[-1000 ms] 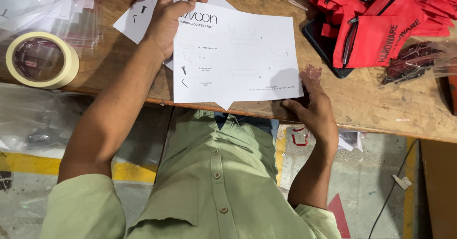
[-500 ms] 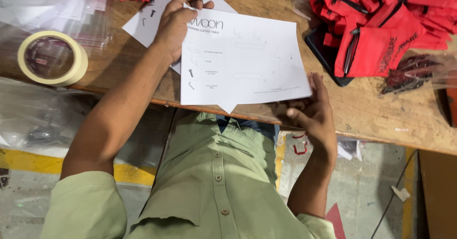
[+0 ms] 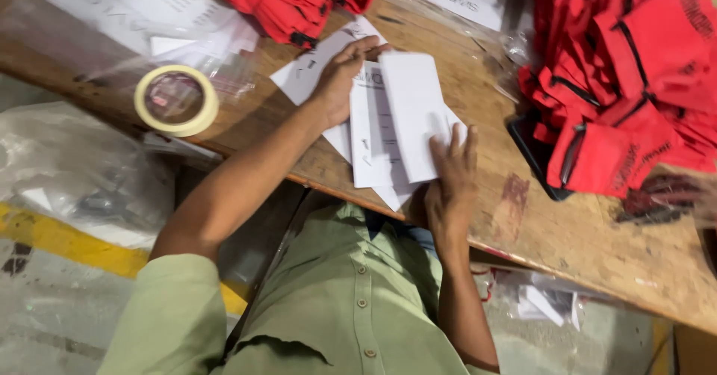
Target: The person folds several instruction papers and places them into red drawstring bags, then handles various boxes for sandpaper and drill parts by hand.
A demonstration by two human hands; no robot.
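Folding the white sheet [image 3: 407, 113] on the wooden table [image 3: 478, 218] | our left hand [image 3: 340, 84] lies flat, pinning its far edge | our right hand [image 3: 452, 169] presses open on the turned flap | next, we judge, the crease needs a firm stroke.

The person leans over the wooden worktop [image 3: 478, 84], both hands on a white sheet [image 3: 407, 117] folded over on itself. The left hand [image 3: 340, 80] pins its far-left edge; the right hand [image 3: 452, 173] lies flat on its near-right corner. A roll of tape [image 3: 177, 100] sits to the left, red pouches [image 3: 627, 98] are heaped to the right, and what looks like a dark tray lies under them.
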